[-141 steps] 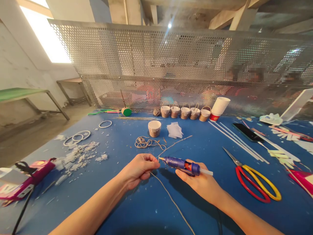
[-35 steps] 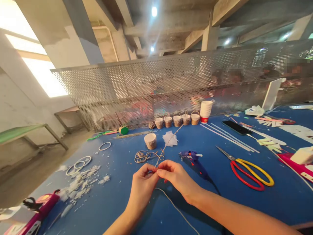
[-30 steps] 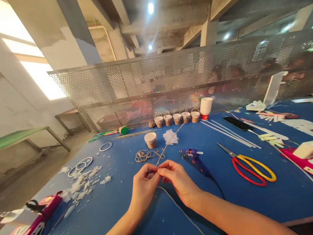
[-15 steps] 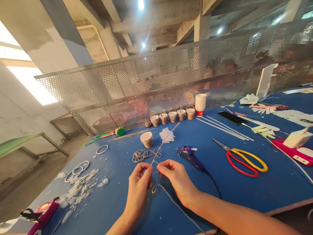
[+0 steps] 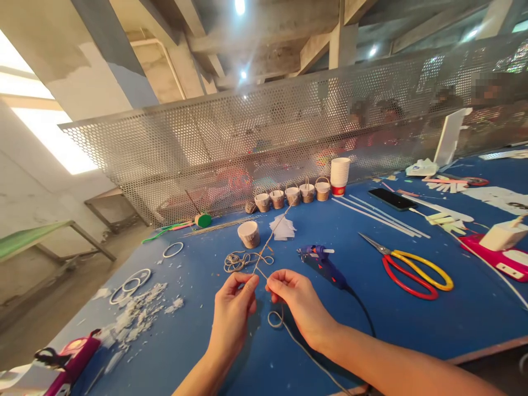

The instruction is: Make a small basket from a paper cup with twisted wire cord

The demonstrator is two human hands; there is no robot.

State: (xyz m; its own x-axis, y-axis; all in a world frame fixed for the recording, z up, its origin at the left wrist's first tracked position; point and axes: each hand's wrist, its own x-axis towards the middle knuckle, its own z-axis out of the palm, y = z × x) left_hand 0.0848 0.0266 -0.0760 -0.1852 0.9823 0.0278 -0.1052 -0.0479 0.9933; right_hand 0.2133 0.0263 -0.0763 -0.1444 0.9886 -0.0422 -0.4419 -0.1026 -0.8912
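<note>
My left hand [image 5: 233, 311] is closed in a pinch on the lower end of a thin stick [image 5: 272, 235], which slants up and away and looks wrapped in brown twine along its length. Close beside it, my right hand [image 5: 303, 308] pinches a strand of twine [image 5: 297, 342] that runs up to the stick. From beneath that hand the twine loops once and trails toward the table's front edge. Just beyond my hands lies a loose coil of twine [image 5: 236, 263], with a twine-wrapped paper cup [image 5: 248, 237] behind it. A blue glue gun [image 5: 325, 269] rests right of my right hand.
Red-and-yellow-handled scissors [image 5: 408, 272], a phone [image 5: 391, 198] and white strips [image 5: 379, 218] lie to the right. Several small wrapped buckets [image 5: 292, 196] and stacked paper cups [image 5: 340, 175] line the perforated screen [image 5: 198, 159]. White scraps [image 5: 138, 311] and rings [image 5: 131, 287] are left.
The stick's far end has swung slightly left and stands a little steeper. The twine loop below my right hand has shifted right. Both hands keep their pinches.
</note>
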